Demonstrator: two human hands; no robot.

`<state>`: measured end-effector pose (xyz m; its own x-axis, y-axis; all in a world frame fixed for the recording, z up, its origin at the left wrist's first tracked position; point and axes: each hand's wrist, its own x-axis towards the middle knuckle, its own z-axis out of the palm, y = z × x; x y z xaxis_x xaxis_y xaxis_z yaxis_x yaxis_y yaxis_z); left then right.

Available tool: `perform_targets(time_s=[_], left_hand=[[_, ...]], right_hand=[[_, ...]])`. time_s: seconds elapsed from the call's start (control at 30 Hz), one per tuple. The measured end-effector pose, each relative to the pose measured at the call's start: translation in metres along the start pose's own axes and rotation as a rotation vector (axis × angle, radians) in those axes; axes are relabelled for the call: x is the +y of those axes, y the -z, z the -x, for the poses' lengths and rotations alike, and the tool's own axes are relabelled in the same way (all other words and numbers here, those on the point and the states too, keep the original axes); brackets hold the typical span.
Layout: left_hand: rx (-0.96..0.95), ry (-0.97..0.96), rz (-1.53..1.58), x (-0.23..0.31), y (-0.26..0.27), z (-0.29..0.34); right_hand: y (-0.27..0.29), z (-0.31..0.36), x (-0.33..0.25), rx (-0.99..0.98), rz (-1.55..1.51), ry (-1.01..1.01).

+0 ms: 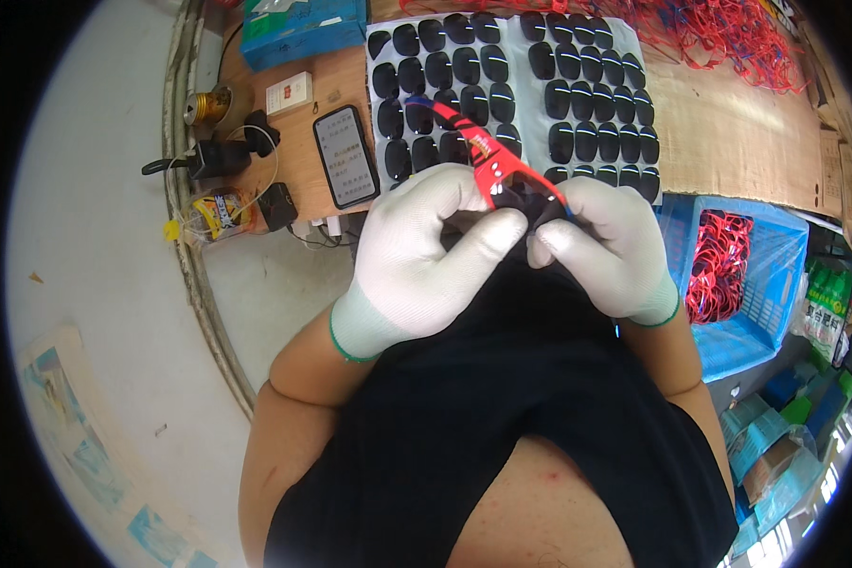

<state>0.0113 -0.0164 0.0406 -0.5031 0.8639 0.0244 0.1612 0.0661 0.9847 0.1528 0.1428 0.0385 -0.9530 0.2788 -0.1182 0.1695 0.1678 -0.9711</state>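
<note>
Both of my hands wear white knit gloves and meet in front of my chest. My left hand (424, 251) is closed on a red sunglasses frame (486, 156), its thumb pressed near the lens opening. One temple of the frame, blue at its tip, sticks up and to the left over the table. A dark lens (530, 203) shows at the frame between my two thumbs; how far it is seated I cannot tell. My right hand (617, 244) pinches the other end of the sunglasses. Beyond my hands, rows of dark lenses (438, 71) lie on a white sheet (528, 142).
A phone (346, 157), a small white box (289, 93) and a blue box (303, 33) are at the table's left. Red frames (729, 33) pile up at the far right. A blue crate (772, 284) with more red frames stands right of me.
</note>
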Motion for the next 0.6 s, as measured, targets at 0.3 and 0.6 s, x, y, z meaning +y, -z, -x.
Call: perform_targets(time_s=[0.3,0.6], left_hand=[[-0.012,0.0,-0.047,0.011,-0.001,-0.007],[-0.047,-0.092,0.073,0.009,-0.001,-0.003]], right_hand=[[-0.018,0.003,-0.012,0.241,-0.039,-0.036],[-0.016,0.01,-0.038,0.295,0.389,0.261]])
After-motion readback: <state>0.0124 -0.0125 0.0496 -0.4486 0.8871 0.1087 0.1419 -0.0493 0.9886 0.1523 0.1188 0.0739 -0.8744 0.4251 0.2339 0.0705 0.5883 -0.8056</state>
